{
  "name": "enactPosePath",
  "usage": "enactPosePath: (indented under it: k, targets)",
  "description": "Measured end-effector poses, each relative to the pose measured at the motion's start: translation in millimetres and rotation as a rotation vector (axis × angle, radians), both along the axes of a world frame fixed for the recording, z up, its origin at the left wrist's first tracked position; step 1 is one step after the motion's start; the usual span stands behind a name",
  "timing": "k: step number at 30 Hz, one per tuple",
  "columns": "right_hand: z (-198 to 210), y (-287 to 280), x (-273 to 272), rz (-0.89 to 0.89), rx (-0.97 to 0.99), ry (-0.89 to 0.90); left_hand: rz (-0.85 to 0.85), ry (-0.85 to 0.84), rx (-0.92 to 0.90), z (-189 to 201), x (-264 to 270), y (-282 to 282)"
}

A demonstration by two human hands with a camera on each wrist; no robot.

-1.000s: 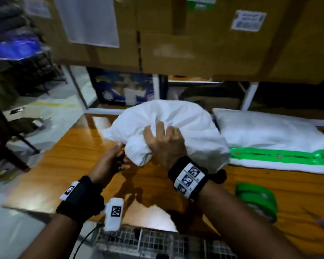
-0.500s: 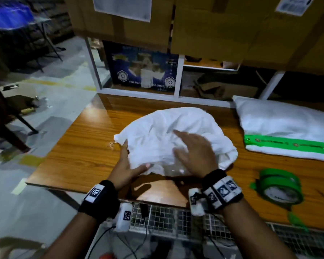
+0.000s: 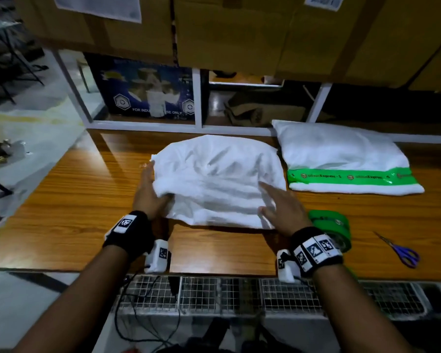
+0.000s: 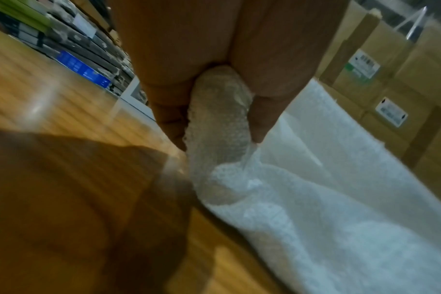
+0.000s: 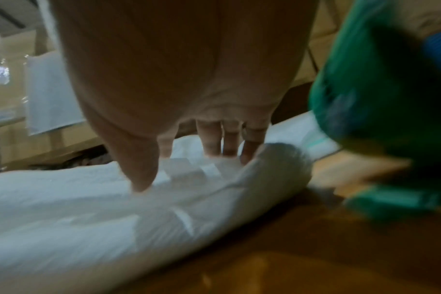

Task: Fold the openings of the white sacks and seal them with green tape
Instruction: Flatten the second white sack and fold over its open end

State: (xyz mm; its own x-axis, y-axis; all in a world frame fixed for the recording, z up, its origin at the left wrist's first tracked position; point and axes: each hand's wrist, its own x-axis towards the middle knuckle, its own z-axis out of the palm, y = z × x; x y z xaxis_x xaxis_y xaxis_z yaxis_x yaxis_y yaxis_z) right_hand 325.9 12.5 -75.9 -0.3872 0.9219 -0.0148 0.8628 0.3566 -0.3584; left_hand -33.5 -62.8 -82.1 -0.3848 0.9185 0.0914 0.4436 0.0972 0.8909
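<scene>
A white sack (image 3: 219, 179) lies flat in the middle of the wooden table (image 3: 82, 200). My left hand (image 3: 150, 187) holds its left edge, and the left wrist view shows the sack's fabric (image 4: 219, 123) pinched between thumb and fingers. With straight fingers, my right hand (image 3: 273, 200) presses flat on the sack's near right corner (image 5: 277, 159). A second white sack (image 3: 341, 154) lies to the right, a strip of green tape (image 3: 351, 176) running across its folded end. The green tape roll (image 3: 334, 228) sits just right of my right wrist, blurred in the right wrist view (image 5: 380, 99).
Purple-handled scissors (image 3: 400, 250) lie at the table's right front. A white-framed shelf (image 3: 199, 98) with a blue box (image 3: 148, 93) stands behind the table, under stacked cardboard boxes (image 3: 239, 34). A wire basket (image 3: 214, 291) hangs below the near edge.
The sack, bunched and lifted a second ago, now lies spread flat. My right hand slid from its middle to the right corner and my left hand moved along the left edge.
</scene>
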Motion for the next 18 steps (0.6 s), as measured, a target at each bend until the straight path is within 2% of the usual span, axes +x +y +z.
enactPosePath:
  k: [2, 4, 8, 12, 15, 17, 18]
  targets:
    - [2.0, 8.3, 14.1, -0.053, 0.038, -0.016, 0.04, 0.056, 0.039, 1.8, -0.4, -17.8]
    - [3.3, 12.2, 21.7, -0.022, -0.022, -0.012, 0.017, 0.098, 0.006, 3.7, 1.2, -38.0]
    - [-1.9, 16.3, 19.6, 0.021, -0.024, 0.01, -0.028, 0.024, 0.011, 0.1, -3.5, -56.0]
    - [-1.9, 13.7, 11.3, -0.102, 0.096, -0.043, 0.199, 0.044, 0.035, -6.6, -12.4, -59.9]
    - [-0.1, 4.5, 3.1, -0.15, 0.198, -0.123, 0.392, 0.167, 0.024, -2.2, -4.2, -61.1]
    - [-0.9, -3.2, -1.7, -0.162, 0.197, -0.128, 0.408, 0.212, -0.008, 0.7, 2.0, -65.3]
    - [-2.9, -6.5, -0.7, -0.166, 0.169, -0.081, 0.352, 0.212, -0.024, -0.8, 3.5, -67.4]
